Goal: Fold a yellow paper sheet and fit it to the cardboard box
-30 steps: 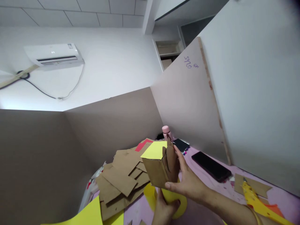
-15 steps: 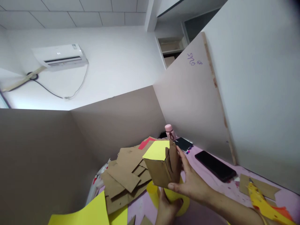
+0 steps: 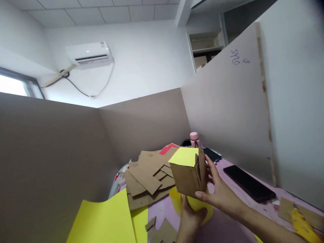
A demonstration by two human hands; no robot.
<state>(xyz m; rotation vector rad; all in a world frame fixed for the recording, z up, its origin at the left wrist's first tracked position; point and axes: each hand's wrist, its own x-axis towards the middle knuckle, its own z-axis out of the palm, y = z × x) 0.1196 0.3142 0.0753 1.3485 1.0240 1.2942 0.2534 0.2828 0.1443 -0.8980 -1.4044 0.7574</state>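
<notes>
A small cardboard box (image 3: 186, 179) with a yellow paper top (image 3: 184, 157) is held up over the table, tilted slightly. My right hand (image 3: 220, 192) grips its right side, thumb at the lower front corner and fingers along the layered cardboard flaps (image 3: 201, 172). From below, my left hand (image 3: 191, 217) closes around a yellow curved piece (image 3: 176, 200) directly under the box. Whether that piece is joined to the box is hidden.
Cardboard sheets (image 3: 144, 179) are piled behind, with yellow paper (image 3: 103, 219) at front left and cardboard scraps (image 3: 164, 231) near the front. A phone (image 3: 249, 183), a pink bottle (image 3: 194, 139) and a yellow glue gun (image 3: 302, 222) lie or stand rightward. Grey partitions (image 3: 144, 118) enclose the table.
My view has turned left, so the surroundings appear farther right. Both hands keep their grips, and the box looks nearly the same in tilt.
</notes>
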